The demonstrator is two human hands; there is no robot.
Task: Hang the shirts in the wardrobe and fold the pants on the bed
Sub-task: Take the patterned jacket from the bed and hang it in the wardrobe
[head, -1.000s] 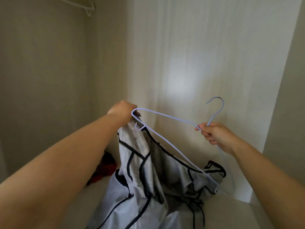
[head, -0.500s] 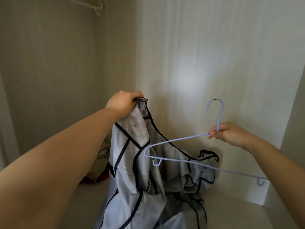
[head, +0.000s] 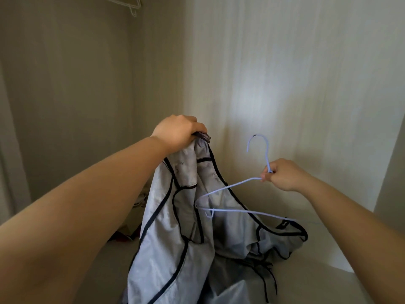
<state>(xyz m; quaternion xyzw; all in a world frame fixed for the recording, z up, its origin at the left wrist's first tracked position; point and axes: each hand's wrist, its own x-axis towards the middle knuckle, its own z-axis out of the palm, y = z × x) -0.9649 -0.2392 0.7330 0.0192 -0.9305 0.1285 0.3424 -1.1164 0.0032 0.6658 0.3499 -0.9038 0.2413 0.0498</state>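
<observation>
A light grey shirt with black trim (head: pixel 173 244) hangs from my left hand (head: pixel 177 130), which grips its top edge inside the wardrobe. The shirt's lower part rests bunched on the wardrobe floor (head: pixel 306 281). My right hand (head: pixel 281 174) grips a pale blue wire hanger (head: pixel 236 210) at the base of its hook, hook pointing up. The hanger's left shoulder lies in front of the shirt's upper part. Its right end is hidden behind my right forearm.
The wardrobe's pale back wall (head: pixel 285 73) and left wall (head: pixel 65 84) close in the space. A white hanger (head: pixel 131 5) shows at the top left. Other clothes, one red (head: pixel 122 236), lie on the floor at the left behind my arm.
My left hand has lifted the shirt a little higher. My right hand has swung the hanger from tilted to nearly level, then brought it left, closer to the shirt.
</observation>
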